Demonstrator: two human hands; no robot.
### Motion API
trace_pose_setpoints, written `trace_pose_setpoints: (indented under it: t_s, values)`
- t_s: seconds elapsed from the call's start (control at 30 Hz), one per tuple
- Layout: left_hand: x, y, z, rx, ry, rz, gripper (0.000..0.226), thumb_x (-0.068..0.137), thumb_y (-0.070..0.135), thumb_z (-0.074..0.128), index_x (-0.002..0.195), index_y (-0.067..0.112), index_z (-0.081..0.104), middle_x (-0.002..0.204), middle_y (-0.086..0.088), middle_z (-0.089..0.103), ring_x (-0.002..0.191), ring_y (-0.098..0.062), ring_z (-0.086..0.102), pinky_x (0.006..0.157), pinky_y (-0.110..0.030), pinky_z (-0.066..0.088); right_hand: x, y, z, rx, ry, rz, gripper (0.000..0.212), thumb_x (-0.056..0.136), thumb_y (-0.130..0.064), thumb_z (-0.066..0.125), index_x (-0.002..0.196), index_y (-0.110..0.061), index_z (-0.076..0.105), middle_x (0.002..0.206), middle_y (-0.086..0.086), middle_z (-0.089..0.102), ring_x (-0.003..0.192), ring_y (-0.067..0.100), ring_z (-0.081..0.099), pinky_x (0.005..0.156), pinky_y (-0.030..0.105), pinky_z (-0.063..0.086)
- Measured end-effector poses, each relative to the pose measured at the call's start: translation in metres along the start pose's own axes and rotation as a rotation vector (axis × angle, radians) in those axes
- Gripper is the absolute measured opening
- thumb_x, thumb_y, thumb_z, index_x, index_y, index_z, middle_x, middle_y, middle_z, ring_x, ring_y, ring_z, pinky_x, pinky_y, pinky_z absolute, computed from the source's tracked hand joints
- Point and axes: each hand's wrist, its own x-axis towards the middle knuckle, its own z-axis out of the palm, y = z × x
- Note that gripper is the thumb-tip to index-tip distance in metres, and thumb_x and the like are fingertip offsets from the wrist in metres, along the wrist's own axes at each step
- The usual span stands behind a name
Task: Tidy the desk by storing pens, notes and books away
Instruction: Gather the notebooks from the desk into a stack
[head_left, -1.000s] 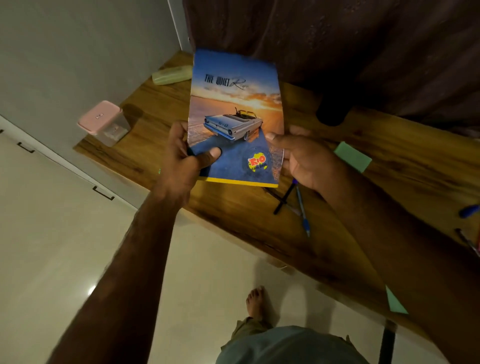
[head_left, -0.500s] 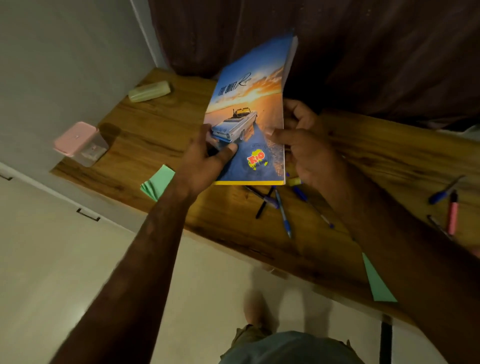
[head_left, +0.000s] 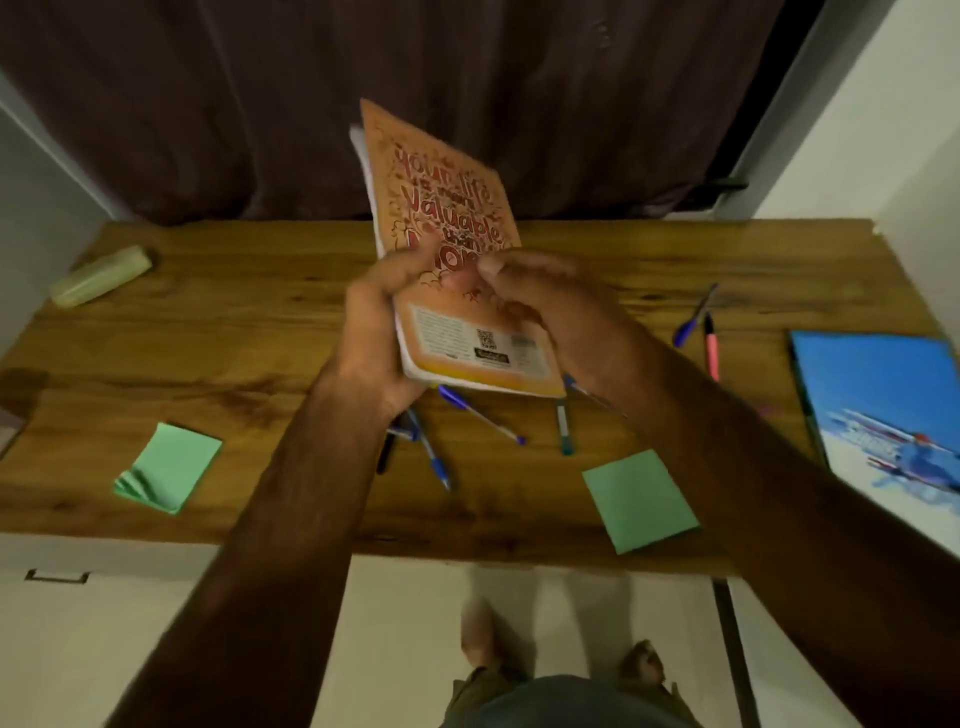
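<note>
A: Green sticky-note pads (head_left: 169, 467) are lying nearest, on the wooden bench (head_left: 234, 338), with loose pens (head_left: 480, 413) scattering just beyond. Where is the book sitting?

B: The orange book (head_left: 452, 218) is hanging tilted above those pens. The left hand (head_left: 374, 332) is gripping its left edge and the right hand (head_left: 550, 306) is pinching the cover, fingers curling round it.

A: Which step?

B: Storing books, I am guessing. Next it is needing a storage spot; none is showing. The pale pencil case (head_left: 101, 275) is lying farther back.
</note>
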Motion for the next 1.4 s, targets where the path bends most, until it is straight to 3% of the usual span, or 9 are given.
trace_pose_setpoints:
  t_s: [0.1, 0.3, 0.47, 0.6, 0.7, 0.9, 1.07, 1.27, 1.4]
  values:
    - [0.008, -0.024, 0.019, 0.025, 0.148, -0.040, 0.021, 0.093, 0.012, 0.049, 0.109, 0.011, 0.062, 0.097, -0.011, 0.072, 0.093, -0.028, 0.069, 0.081, -0.044, 0.056, -0.019, -0.001, -0.036, -0.134, 0.050, -0.046, 0.025, 0.094, -0.007, 0.064, 0.117, -0.012, 0.072, 0.117, 0.001, 0.073, 0.104, 0.015, 0.071, 0.080, 0.026, 0.059]
    - [0.019, -0.083, 0.068, 0.215, 0.173, -0.097, 0.025, 0.087, 0.002, 0.055, 0.111, 0.005, 0.061, 0.099, -0.014, 0.072, 0.091, -0.031, 0.071, 0.075, -0.042, 0.058, -0.059, 0.014, -0.129, 0.024, 0.379, 0.000, 0.044, 0.088, -0.005, 0.070, 0.130, -0.016, 0.060, 0.121, -0.001, 0.071, 0.100, 0.014, 0.073, 0.075, 0.031, 0.062]
    - [0.033, -0.135, 0.129, 0.384, 0.114, -0.044, 0.042, 0.084, -0.004, 0.056, 0.124, 0.007, 0.060, 0.117, -0.018, 0.070, 0.107, -0.038, 0.067, 0.094, -0.057, 0.051, -0.100, 0.028, -0.198, 0.074, 0.457, 0.111, 0.048, 0.087, -0.026, 0.075, 0.130, -0.024, 0.056, 0.118, -0.001, 0.072, 0.097, 0.018, 0.075, 0.080, 0.046, 0.062]
    - [0.045, -0.176, 0.178, 0.682, 0.095, 0.000, 0.040, 0.090, 0.007, 0.059, 0.128, 0.021, 0.061, 0.107, -0.001, 0.075, 0.094, -0.022, 0.073, 0.082, -0.044, 0.059, -0.133, 0.021, -0.227, 0.056, 0.429, 0.112, 0.039, 0.096, -0.031, 0.067, 0.132, -0.023, 0.054, 0.116, -0.005, 0.071, 0.087, 0.001, 0.073, 0.060, 0.021, 0.058]
    - [0.050, -0.209, 0.219, 0.823, -0.060, 0.102, 0.041, 0.095, 0.007, 0.057, 0.132, 0.025, 0.056, 0.110, 0.002, 0.070, 0.094, -0.009, 0.070, 0.075, -0.026, 0.058, -0.159, 0.016, -0.247, 0.190, 0.303, 0.144, 0.049, 0.092, -0.051, 0.065, 0.137, -0.036, 0.051, 0.122, -0.010, 0.068, 0.108, 0.007, 0.069, 0.073, 0.040, 0.063]
    - [0.052, -0.244, 0.265, 1.005, -0.473, 0.227, 0.031, 0.094, 0.024, 0.063, 0.118, 0.005, 0.058, 0.113, -0.011, 0.066, 0.108, -0.027, 0.065, 0.091, -0.047, 0.054, -0.193, 0.017, -0.283, 0.320, 0.428, 0.093, 0.032, 0.095, -0.037, 0.067, 0.119, -0.016, 0.061, 0.094, -0.005, 0.073, 0.091, 0.017, 0.072, 0.071, 0.032, 0.058]
    - [0.072, -0.245, 0.263, 0.931, -0.167, 0.215, 0.042, 0.085, 0.006, 0.070, 0.121, 0.024, 0.057, 0.113, 0.009, 0.065, 0.106, -0.008, 0.065, 0.078, -0.020, 0.053, -0.213, 0.023, -0.320, 0.215, 0.671, 0.113, 0.028, 0.100, -0.020, 0.060, 0.126, -0.010, 0.062, 0.117, 0.011, 0.070, 0.100, 0.018, 0.072, 0.085, 0.037, 0.059]
    - [0.078, -0.252, 0.246, 0.887, -0.072, -0.212, 0.035, 0.082, 0.005, 0.070, 0.115, 0.016, 0.063, 0.104, -0.009, 0.070, 0.091, -0.027, 0.070, 0.068, -0.036, 0.057, -0.242, 0.043, -0.356, 0.150, 0.616, 0.072, 0.031, 0.094, -0.005, 0.066, 0.125, -0.004, 0.062, 0.122, 0.015, 0.070, 0.114, 0.028, 0.068, 0.099, 0.044, 0.054]
    - [0.068, -0.277, 0.260, 1.021, 0.021, -0.225, 0.039, 0.084, -0.014, 0.059, 0.105, 0.017, 0.049, 0.110, -0.011, 0.057, 0.093, -0.031, 0.063, 0.060, -0.044, 0.058, -0.250, 0.062, -0.366, -0.062, 0.783, 0.135, 0.031, 0.087, 0.001, 0.070, 0.118, -0.003, 0.067, 0.115, 0.012, 0.073, 0.108, 0.026, 0.071, 0.100, 0.048, 0.054]
